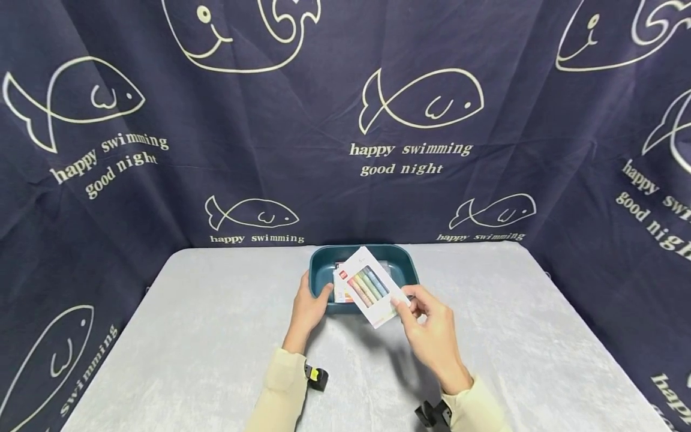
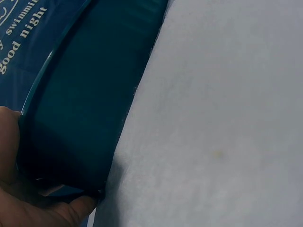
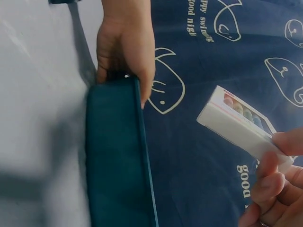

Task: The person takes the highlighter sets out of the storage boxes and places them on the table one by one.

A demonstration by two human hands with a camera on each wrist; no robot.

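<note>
A teal plastic bin (image 1: 322,270) stands on the table, its outer wall filling much of the left wrist view. My left hand (image 1: 309,306) grips the bin's left end, thumb over the rim and fingers outside. Above the bin's front edge, my right hand (image 1: 432,327) pinches one corner of a white box (image 1: 369,282) between thumb and fingers. The box is tilted, and a window in its face shows several coloured sticks in pink, yellow, green and blue. Under it, partly hidden, a white packet (image 1: 341,293) with red and orange marks lies inside the bin.
The pale grey table (image 1: 216,348) spreads to both sides of the bin. A dark blue curtain (image 1: 324,180) with white fish drawings hangs behind the table's far edge and along both sides. A small black wrist camera (image 1: 318,379) sits at the left sleeve.
</note>
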